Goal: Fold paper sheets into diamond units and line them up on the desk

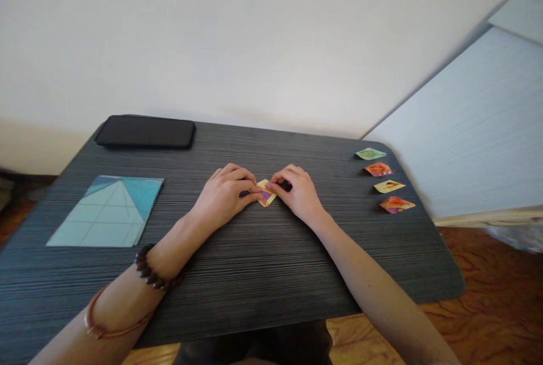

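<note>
A small folded paper piece (267, 197), yellow with a purple patch, is between my hands at the middle of the dark table. My left hand (227, 192) pinches its left side between thumb and fingers. On the other side, my right hand (299, 192) grips the upper right edge in a pinch. Fingertips cover parts of the paper's edges. Away to the right lie several folded paper pieces in a column: a green one (370, 154), an orange-red one (379, 169), a yellow one (389, 186) and another orange-red one (397, 204).
A stack of teal patterned paper sheets (106, 215) lies on the left of the dark striped table (254, 274). Behind it rests a black phone-like slab (146, 132). A white wall (237, 37) borders the far edge, with a pale panel (475, 121) to the right.
</note>
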Demonstrator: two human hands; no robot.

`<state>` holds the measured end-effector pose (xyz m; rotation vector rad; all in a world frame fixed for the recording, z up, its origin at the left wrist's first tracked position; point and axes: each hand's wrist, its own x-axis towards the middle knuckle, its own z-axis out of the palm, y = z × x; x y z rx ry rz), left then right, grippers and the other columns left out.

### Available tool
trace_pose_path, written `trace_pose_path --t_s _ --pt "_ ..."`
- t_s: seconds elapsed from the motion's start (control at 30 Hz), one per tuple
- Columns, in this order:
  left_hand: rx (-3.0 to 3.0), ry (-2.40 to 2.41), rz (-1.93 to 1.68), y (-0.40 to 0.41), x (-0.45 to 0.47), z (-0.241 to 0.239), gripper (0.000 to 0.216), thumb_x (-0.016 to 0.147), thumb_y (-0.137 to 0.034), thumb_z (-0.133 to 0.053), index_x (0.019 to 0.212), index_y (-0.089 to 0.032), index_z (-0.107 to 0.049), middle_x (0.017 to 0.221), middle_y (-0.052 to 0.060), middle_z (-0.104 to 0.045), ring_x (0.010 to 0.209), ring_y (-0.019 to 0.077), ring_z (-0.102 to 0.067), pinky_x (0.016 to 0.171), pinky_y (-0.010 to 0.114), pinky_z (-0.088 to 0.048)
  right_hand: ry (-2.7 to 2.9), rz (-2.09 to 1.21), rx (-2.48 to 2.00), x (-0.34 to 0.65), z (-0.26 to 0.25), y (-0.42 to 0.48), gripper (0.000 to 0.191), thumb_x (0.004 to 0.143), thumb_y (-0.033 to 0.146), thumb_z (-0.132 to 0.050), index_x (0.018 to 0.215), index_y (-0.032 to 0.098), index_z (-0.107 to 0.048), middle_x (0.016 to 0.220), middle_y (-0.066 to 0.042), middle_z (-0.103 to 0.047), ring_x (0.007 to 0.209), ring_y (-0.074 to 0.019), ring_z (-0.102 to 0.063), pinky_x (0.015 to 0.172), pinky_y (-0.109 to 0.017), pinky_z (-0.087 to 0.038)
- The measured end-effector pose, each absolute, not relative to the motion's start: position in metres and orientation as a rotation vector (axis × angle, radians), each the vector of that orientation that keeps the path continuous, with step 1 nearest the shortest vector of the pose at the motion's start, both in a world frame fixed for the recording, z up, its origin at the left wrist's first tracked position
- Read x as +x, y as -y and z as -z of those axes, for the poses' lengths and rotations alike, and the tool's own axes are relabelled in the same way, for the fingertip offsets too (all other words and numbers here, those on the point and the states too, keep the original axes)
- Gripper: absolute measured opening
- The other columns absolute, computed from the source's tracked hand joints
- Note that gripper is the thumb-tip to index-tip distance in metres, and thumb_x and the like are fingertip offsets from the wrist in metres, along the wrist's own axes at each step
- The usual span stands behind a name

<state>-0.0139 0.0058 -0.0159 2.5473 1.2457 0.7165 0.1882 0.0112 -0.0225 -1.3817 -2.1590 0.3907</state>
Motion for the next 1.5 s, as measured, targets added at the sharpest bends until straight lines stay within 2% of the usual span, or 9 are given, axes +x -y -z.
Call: trace_pose_path --t_s 0.27,0.53,0.7,0.83,0.93,1.0,1.17,1.27,1.5 --pt "2.733 -1.174 -0.672 0.001 -0.014 0.010 0.023 0.089 -0.035 -0.050 0.089 -0.024 -0.070 0.096 0.002 -0.068 0.106 0.0233 -0.048 0.085 0.038 -0.040 2.435 -0.175 -1.260 0.193 0.015 -0.003 0.027 0.093 0.032 -0.043 0.108 0.027 -0.065 0.098 -0.004 -0.059 0.086 -0.0167 -0.049 0.076 -0.031 -0.037" --pt "2.713 -1.292 -0.630 0.007 -0.010 0.006 0.022 0.089 -0.034 -0.050 0.087 -0.024 -0.070 0.094 0.002 -0.067 0.101 0.0225 -0.050 0.082 0.037 -0.042 2.479 0.022 -1.397 0.187 0.008 0.008 0.031 0.095 0.034 -0.038 0.109 0.028 -0.065 0.095 -0.005 -0.059 0.084 -0.0182 -0.047 0.072 -0.033 -0.032" --pt "2.754 -1.345 -0.635 0.011 -0.009 0.005 0.021 0.089 -0.031 -0.051 0.084 -0.023 -0.070 0.094 0.003 -0.066 0.107 0.0253 -0.046 0.082 0.038 -0.042 2.459 -0.003 -1.395 0.194 0.006 0.008 0.032 0.095 0.033 -0.038 0.097 0.025 -0.069 0.095 -0.005 -0.061 0.085 -0.0180 -0.048 0.073 -0.033 -0.033" --pt "2.736 -1.430 -0.544 0.015 -0.006 0.000 0.021 0.089 -0.030 -0.050 0.082 -0.021 -0.068 0.084 0.005 -0.064 0.093 0.0231 -0.053 0.075 0.036 -0.042 2.484 0.038 -1.409 0.196 -0.001 0.010 0.032 0.093 0.032 -0.041 0.086 0.023 -0.070 0.091 -0.005 -0.062 0.083 -0.0188 -0.048 0.072 -0.035 -0.032" --pt "2.723 -1.446 -0.485 0.013 -0.005 -0.001 0.024 0.089 -0.033 -0.049 0.080 -0.020 -0.067 0.080 0.004 -0.062 0.086 0.0214 -0.054 0.073 0.035 -0.042 2.512 0.038 -1.431 0.196 -0.004 0.009 0.031 0.092 0.032 -0.042 0.086 0.022 -0.070 0.089 -0.005 -0.062 0.083 -0.0186 -0.050 0.070 -0.035 -0.030" --pt "2.723 -1.415 -0.465 0.010 -0.006 -0.001 0.024 0.090 -0.034 -0.047 0.086 -0.021 -0.067 0.081 0.004 -0.061 0.087 0.0214 -0.053 0.074 0.035 -0.042 2.526 -0.020 -1.421 0.198 -0.003 0.008 0.029 0.093 0.033 -0.043 0.091 0.023 -0.070 0.091 -0.004 -0.062 0.082 -0.0174 -0.052 0.071 -0.034 -0.031" --pt "2.748 -1.365 -0.454 0.008 -0.008 0.005 0.032 0.091 -0.031 -0.044 0.119 -0.022 -0.057 0.094 0.007 -0.058 0.092 0.0228 -0.052 0.077 0.037 -0.042 2.483 -0.198 -1.373 0.204 0.004 0.002 0.028 0.094 0.034 -0.042 0.106 0.027 -0.066 0.096 -0.003 -0.061 0.085 -0.0153 -0.054 0.073 -0.031 -0.034" --pt "2.753 -1.388 -0.458 0.011 -0.005 0.007 0.034 0.091 -0.030 -0.043 0.121 -0.020 -0.056 0.098 0.010 -0.057 0.095 0.0247 -0.051 0.078 0.039 -0.041 2.477 -0.232 -1.364 0.203 0.005 0.002 0.029 0.094 0.034 -0.042 0.111 0.028 -0.064 0.096 -0.004 -0.060 0.085 -0.0151 -0.054 0.073 -0.030 -0.035" --pt "2.738 -1.485 -0.468 0.017 0.007 0.003 0.035 0.089 -0.039 -0.047 0.117 -0.020 -0.057 0.099 0.010 -0.059 0.099 0.0261 -0.051 0.083 0.041 -0.040 2.500 -0.183 -1.435 0.195 -0.001 0.004 0.030 0.094 0.036 -0.041 0.103 0.027 -0.068 0.095 -0.004 -0.060 0.080 -0.0156 -0.053 0.073 -0.030 -0.038"
